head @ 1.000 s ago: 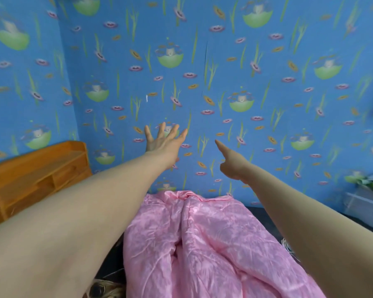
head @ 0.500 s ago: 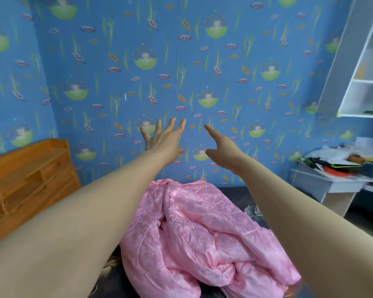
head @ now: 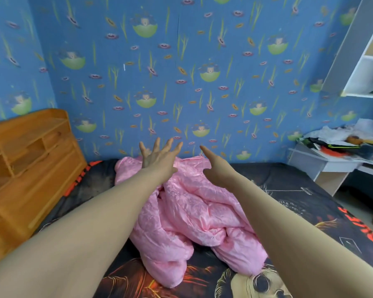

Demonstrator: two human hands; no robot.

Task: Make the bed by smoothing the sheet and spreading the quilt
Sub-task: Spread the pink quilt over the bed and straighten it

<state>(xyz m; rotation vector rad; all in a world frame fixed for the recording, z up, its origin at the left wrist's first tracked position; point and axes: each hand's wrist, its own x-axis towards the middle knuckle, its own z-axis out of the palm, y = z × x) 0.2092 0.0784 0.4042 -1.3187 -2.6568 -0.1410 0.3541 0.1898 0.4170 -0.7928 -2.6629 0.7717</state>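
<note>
In the head view, a pink quilt [head: 194, 211] lies crumpled in a heap in the middle of the bed, on a dark sheet [head: 299, 196] printed with orange lettering and a large face. The sheet shows on every side of the quilt, and the heap's far end reaches almost to the blue patterned wallpaper [head: 181, 82]. Both bare forearms stretch forward above the quilt. The left hand [head: 159, 157] hovers over the quilt's far end with its fingers [head: 169, 145] spread wide and straight, gripping nothing and not touching the fabric. The right hand [head: 215, 166] is just to the right of it, over the quilt's far right edge. It is seen edge-on with its fingers extended toward the wall and the thumb below, and it holds nothing either. The two hands are near each other but apart. Left of the quilt, an orange wooden headboard [head: 30, 160] with open shelves stands along the edge of the bed. Well to the right of the quilt, beyond the bed's corner, stands a white desk [head: 323, 162] piled with clutter [head: 342, 140], and above it hangs a white shelf unit [head: 370, 61].
</note>
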